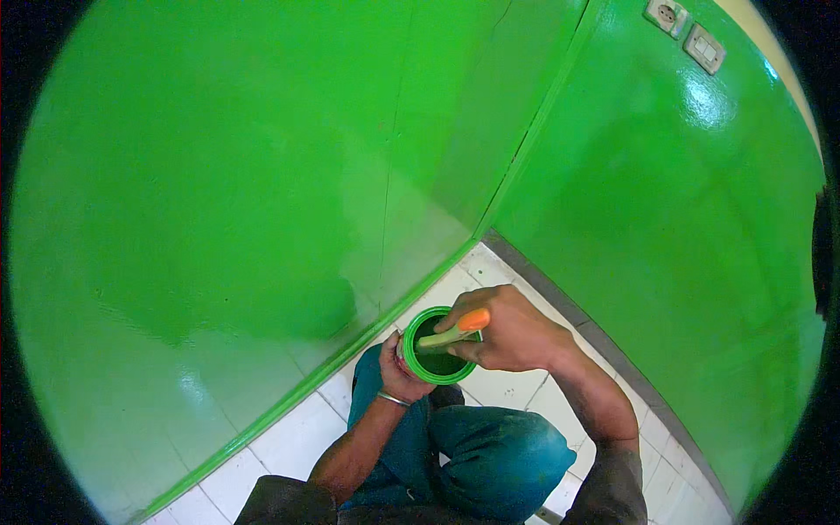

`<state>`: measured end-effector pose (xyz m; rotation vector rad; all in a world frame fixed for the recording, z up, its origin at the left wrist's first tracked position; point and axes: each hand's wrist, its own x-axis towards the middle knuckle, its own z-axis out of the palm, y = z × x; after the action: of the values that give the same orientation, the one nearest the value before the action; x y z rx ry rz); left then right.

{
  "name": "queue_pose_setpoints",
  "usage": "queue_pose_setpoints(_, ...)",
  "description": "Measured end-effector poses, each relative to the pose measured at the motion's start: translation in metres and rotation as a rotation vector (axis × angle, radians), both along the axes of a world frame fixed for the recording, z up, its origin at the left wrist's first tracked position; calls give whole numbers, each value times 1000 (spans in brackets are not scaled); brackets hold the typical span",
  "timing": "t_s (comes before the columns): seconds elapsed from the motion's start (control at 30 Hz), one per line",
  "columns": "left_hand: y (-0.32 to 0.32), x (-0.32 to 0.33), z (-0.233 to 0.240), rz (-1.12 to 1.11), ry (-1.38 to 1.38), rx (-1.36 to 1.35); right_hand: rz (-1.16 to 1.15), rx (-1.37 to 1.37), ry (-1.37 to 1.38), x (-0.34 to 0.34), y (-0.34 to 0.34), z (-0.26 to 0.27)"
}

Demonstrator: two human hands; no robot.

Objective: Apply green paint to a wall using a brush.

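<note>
My left hand (401, 374) grips the side of a round paint can (415, 375) whose rim is coated green. A metal bracelet (394, 398) circles my left wrist. Over the can's mouth, my right hand (502, 328) holds a paintbrush (453, 333) by its handle, which has an orange end. The brush points down into the can, and its bristles are hidden inside. Dark green paint (436, 362) shows within the can. The can is above my bent knees, in front of the corner of two green walls.
A glossy green wall (230, 197) rises at the left, with green trim at its foot. The right green wall (656, 230) has a grey baseboard (584, 321), a socket (667, 13) and a switch plate (705, 48). White floor tiles (295, 426) lie below.
</note>
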<state>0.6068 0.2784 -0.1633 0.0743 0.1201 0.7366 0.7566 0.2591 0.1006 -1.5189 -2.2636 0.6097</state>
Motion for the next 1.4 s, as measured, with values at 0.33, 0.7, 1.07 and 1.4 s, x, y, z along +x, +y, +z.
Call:
queue_pose_setpoints(0.33, -1, 0, 11, -42, -275, 5, 20, 47, -266, -5, 6, -35)
queue_pose_setpoints(0.7, 10, -5, 13, -75, -110, -36, -329, 6, 287, 18, -1, -16)
queue_pose_setpoints(1.07, 14, -5, 25, -111, -142, 92, -636, -87, 643, 37, -14, -14)
queue_pose_setpoints(1.4, 17, 9, 25, -170, -128, 88, -608, 57, 576, 38, -35, -1)
